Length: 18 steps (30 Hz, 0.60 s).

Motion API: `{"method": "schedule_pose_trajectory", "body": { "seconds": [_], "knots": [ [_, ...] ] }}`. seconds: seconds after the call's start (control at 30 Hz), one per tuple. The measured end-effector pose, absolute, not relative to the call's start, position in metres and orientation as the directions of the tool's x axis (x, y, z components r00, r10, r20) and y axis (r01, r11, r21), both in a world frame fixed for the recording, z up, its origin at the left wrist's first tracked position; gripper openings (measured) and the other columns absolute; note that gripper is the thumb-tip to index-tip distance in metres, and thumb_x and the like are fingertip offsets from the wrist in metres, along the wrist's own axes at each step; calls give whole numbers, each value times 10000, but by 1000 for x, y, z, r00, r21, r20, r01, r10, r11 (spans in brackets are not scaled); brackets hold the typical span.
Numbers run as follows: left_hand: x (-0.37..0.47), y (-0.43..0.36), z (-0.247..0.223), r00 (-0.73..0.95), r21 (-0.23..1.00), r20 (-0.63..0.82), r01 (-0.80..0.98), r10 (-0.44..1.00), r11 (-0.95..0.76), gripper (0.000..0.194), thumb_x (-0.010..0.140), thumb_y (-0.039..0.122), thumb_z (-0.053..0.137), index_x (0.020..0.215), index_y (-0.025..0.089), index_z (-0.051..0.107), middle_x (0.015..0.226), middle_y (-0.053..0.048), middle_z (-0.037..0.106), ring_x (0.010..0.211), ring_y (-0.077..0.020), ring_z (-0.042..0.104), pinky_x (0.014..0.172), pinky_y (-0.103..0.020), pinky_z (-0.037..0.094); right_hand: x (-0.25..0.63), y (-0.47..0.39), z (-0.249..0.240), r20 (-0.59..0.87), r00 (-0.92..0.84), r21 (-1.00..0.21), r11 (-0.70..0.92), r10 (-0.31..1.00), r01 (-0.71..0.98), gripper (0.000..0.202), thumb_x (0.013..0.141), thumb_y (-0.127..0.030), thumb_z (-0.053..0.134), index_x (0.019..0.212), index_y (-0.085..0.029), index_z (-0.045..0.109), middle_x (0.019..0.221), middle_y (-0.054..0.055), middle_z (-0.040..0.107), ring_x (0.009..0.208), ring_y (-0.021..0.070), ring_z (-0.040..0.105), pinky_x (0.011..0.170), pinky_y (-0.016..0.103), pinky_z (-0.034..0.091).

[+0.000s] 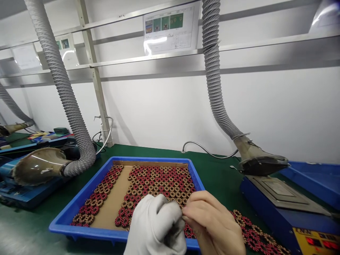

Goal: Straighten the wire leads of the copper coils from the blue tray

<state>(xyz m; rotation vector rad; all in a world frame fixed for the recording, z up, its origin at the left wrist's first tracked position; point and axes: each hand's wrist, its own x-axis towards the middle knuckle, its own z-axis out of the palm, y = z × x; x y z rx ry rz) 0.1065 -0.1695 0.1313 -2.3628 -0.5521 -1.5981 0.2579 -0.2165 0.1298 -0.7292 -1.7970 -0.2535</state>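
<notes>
My left hand (156,226), in a white glove, is closed in front of the near rim of the blue tray (82,232). Beside it my bare right hand (216,225) pinches with its fingertips against the gloved fingers. Whatever lies between the two hands is too small and hidden to make out. Beyond them, rows of small round wound coils (159,180), red and copper-coloured with dark gaps, lie on the cardboard lining (108,205) of the tray. More such coils (255,235) lie on the green mat right of my right hand.
A blue heating unit (278,216) with a flat metal plate and a lit display stands at the right, under a fume hose (212,71). Another hose (66,95) with a wide hood (39,166) hangs at the left. A second blue tray (313,180) sits far right.
</notes>
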Motion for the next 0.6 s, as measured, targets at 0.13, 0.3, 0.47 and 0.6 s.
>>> {"method": "schedule_pose_trajectory", "body": {
  "seconds": [0.13, 0.3, 0.47, 0.6],
  "knots": [
    [104, -167, 129, 450, -193, 890, 511, 70, -837, 113, 751, 103, 529, 773, 212, 548, 566, -17, 534, 469, -168, 467, 436, -285, 376, 251, -220, 128, 702, 18, -632, 612, 712, 476, 247, 977, -167, 450, 734, -203, 480, 616, -15, 451, 543, 135, 424, 484, 257, 336],
    [104, -172, 133, 391, -102, 910, 530, 136, -842, 162, 725, 71, 529, 800, 210, 565, 589, -5, 546, 501, -164, 512, 475, -275, 437, 257, -217, 121, 479, 112, -872, 487, 870, -49, 465, 1013, -419, 424, 606, -198, 470, 456, -61, 369, 409, 104, 375, 439, 241, 310],
    [110, -173, 126, 180, 191, 939, 441, 294, -877, 230, 727, 32, 470, 788, 251, 513, 635, 20, 613, 540, -143, 603, 559, -262, 521, 259, -214, 125, 831, 59, -539, 777, 552, 326, 172, 912, -98, 591, 956, -215, 709, 751, 46, 702, 699, 192, 651, 645, 301, 519],
    [114, -174, 119, 107, 275, 927, 463, 361, -843, 259, 754, 76, 457, 882, 283, 547, 680, 34, 656, 656, -157, 684, 675, -281, 569, 255, -209, 129, 903, 2, -410, 860, 429, 304, 267, 861, 1, 613, 985, -206, 727, 787, 57, 722, 723, 203, 676, 664, 331, 571]
  ]
}}
